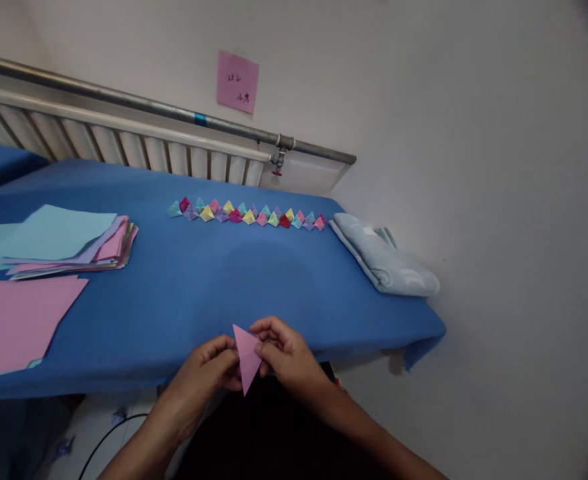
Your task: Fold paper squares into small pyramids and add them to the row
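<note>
A small pink paper folded into a triangle (pixel 247 357) is held upright between my two hands, near the front edge of the blue-covered table. My right hand (pixel 285 353) pinches its right corner between thumb and fingers. On the other side, my left hand (pixel 213 365) has its curled fingers and thumb at the paper's left edge. Toward the back of the table stand two rows of small folded paper pieces (pixel 235 215) in several colours, among them yellow, pink, purple, red and light blue.
Stacked coloured sheets (pixel 69 233) and large pink sheets (pixel 19 323) lie at the left. A folded light-blue cloth (pixel 391 263) rests at the right end of the blue table cover (pixel 174 287). A radiator (pixel 149 152) and pipe run behind, below a pink wall note (pixel 237 81).
</note>
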A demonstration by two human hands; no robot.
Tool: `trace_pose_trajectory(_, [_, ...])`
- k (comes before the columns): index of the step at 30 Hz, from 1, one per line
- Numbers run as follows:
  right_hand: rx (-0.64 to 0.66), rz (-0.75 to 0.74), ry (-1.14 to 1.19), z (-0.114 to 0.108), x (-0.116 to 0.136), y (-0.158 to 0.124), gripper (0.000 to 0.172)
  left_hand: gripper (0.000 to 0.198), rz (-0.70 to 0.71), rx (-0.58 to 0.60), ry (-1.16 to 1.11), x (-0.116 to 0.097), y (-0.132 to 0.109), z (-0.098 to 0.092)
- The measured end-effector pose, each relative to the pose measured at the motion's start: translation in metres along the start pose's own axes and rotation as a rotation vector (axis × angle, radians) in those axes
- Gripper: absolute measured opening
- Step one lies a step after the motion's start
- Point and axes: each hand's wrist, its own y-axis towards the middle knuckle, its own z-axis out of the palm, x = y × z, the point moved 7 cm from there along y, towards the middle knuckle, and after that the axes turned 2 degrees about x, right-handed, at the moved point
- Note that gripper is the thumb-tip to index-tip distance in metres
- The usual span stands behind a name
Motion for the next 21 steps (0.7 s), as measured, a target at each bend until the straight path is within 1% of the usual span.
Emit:
trace_pose_trajectory(3, [-0.017,0.014,0.008,-0.001,-0.004,0.002,0.017,0.019,0.014,0.0,0.011,-0.002,-0.002,0.001])
trace_pose_trajectory(6, [-0.023,0.048,0.016,-0.001,-0.011,0.004,0.019,0.02,0.021,-0.002,0.103,-0.003,-0.003,0.002])
trace_pose_trajectory(8, [-0.023,0.057,-0.016,0.0,-0.014,0.005,0.019,0.02,0.046,-0.024,0.175,-0.004,-0.002,0.0])
trace_pose_trajectory(10, [-0.072,-0.032,-0.133,-0.003,-0.007,0.005,0.014,0.021,0.095,-0.064,0.241,-0.008,-0.001,-0.002])
trace_pose_trajectory(12, [-0.136,-0.195,-0.342,-0.005,0.01,0.003,0.01,0.022,0.159,-0.117,0.329,-0.013,-0.001,-0.005])
trace_pose_trajectory(14, [-0.143,-0.32,-0.535,-0.001,0.025,-0.002,0.012,0.023,0.22,-0.175,0.455,-0.02,-0.003,-0.007])
trace_pose_trajectory(16, [-0.101,-0.351,-0.623,0.004,0.033,-0.005,0.015,0.022,0.274,-0.226,0.598,-0.027,-0.005,-0.008])
trace_pose_trajectory(18, [-0.064,-0.338,-0.634,0.007,0.036,-0.007,0.014,0.021,0.332,-0.27,0.727,-0.035,-0.007,-0.006])
trace_pose_trajectory(19, [-0.061,-0.325,-0.635,0.008,0.036,-0.008,0.013,0.02,0.369,-0.292,0.782,-0.039,-0.009,-0.004])
trace_pose_trajectory(21, [-0.077,-0.291,-0.627,0.007,0.036,-0.008,0.017,0.018,0.465,-0.334,0.872,-0.045,-0.012,0.0])
